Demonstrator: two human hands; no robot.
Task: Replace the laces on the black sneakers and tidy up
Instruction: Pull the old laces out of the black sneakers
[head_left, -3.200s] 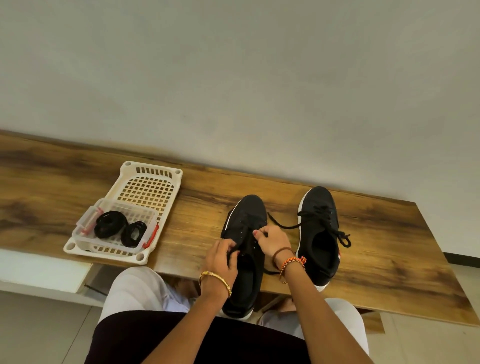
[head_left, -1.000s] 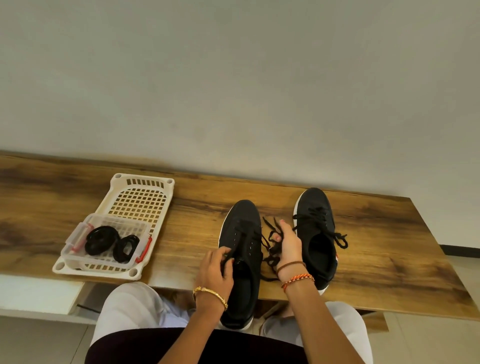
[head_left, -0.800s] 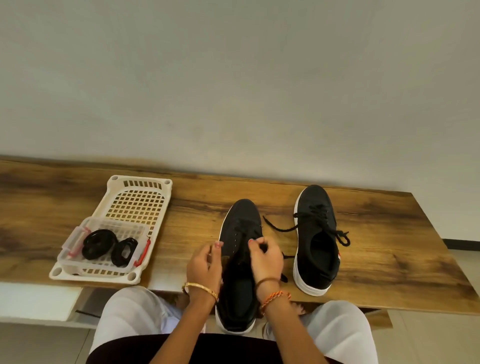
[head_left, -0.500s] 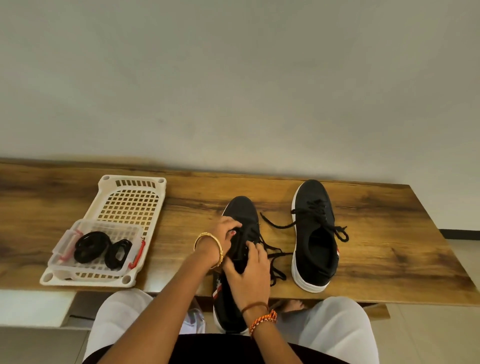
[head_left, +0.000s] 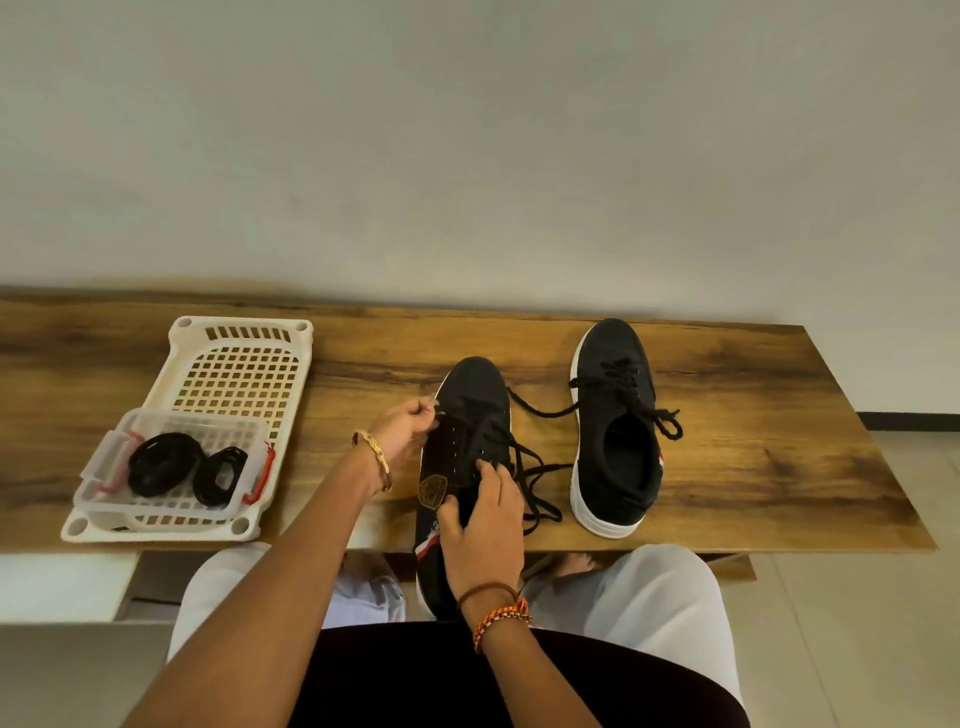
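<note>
A person sits at a wooden table (head_left: 753, 415) set against a pale wall, with two black sneakers in front of them. The near sneaker (head_left: 470, 415) lies toe toward the wall, its heel hanging over the table's front edge above the person's lap, and its side with a gold badge is tipped up toward the camera. The left hand (head_left: 402, 431), with a gold bangle on the wrist, sits at the left edge of this sneaker near the front eyelets, its fingers curled and pinching what looks like the tip of the lace (head_left: 524, 467). The right hand (head_left: 483, 525), with thread bracelets on the wrist, grips the sneaker at its middle, thumb on the badge side and fingers curled over the eyelet rows. The loose black lace runs across the eyelets and spills in loops onto the table to the right of the sneaker. The second sneaker (head_left: 615, 431) stands flat on its white sole further right, well apart from both hands, its own lace threaded and the ends trailing off either side. At the left of the table sits a white plastic basket (head_left: 239, 358), and inside its near end is a small clear box (head_left: 171, 467) with red clips that holds two coiled black laces (head_left: 182, 465).
</note>
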